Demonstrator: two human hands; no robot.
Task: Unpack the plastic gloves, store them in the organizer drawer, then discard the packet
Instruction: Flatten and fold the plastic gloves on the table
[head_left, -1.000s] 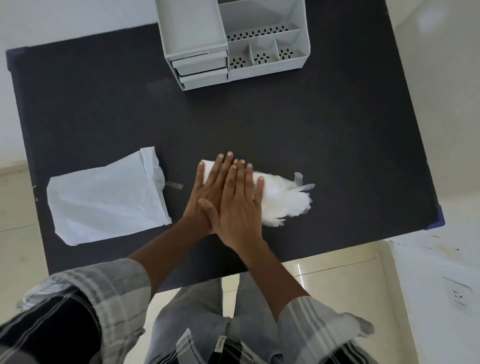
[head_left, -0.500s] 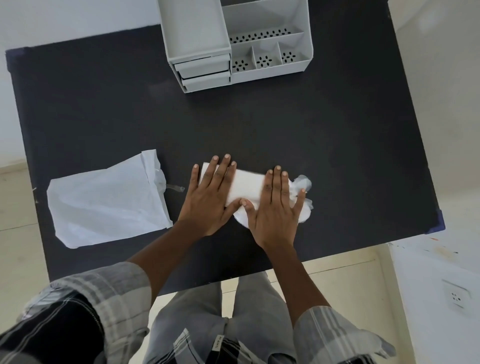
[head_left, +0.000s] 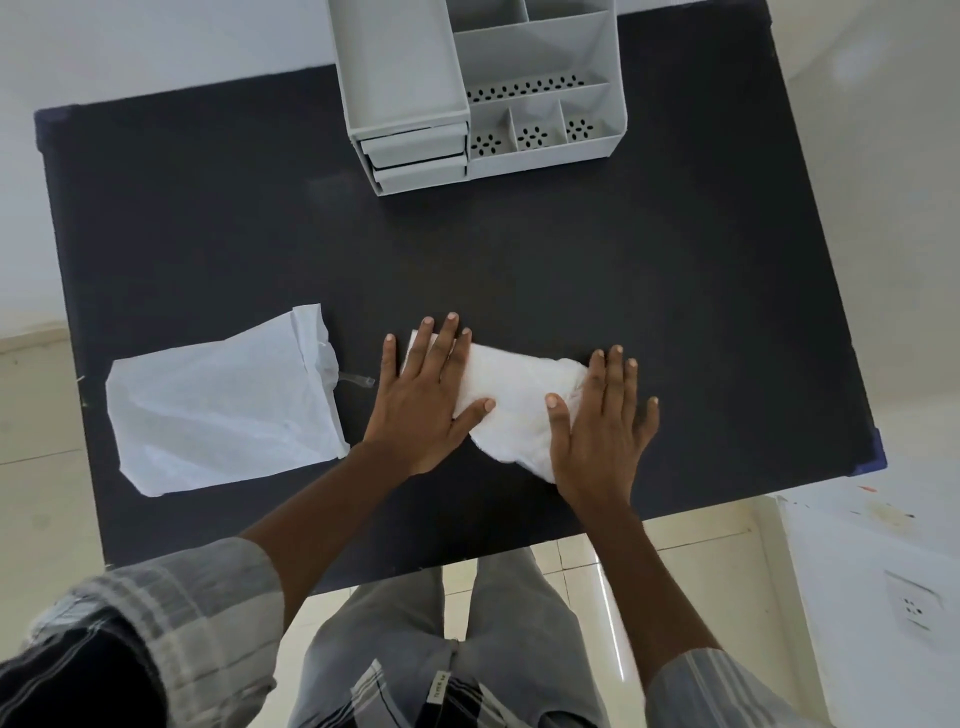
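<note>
A white stack of plastic gloves (head_left: 514, 400) lies flat on the black table (head_left: 571, 260), near its front edge. My left hand (head_left: 426, 395) presses flat on the stack's left end, fingers spread. My right hand (head_left: 602, 415) lies flat over the stack's right end and hides it. The white packet (head_left: 218, 405) lies flattened at the left of the table, its open mouth towards the gloves. The grey organizer (head_left: 483, 93) stands at the back centre, and its two small drawers (head_left: 418, 158) at the lower left look shut.
A small clear strip (head_left: 358, 379) lies between the packet and my left hand. The organizer has open perforated compartments (head_left: 535, 137) on its right side. Tiled floor and my legs show below the table's front edge. A white wall socket (head_left: 914, 605) is at the lower right.
My hands were stacked together on the gloves' left part; my right hand has slid to the right along the stack, flattening its crumpled right end. The left hand stayed in place.
</note>
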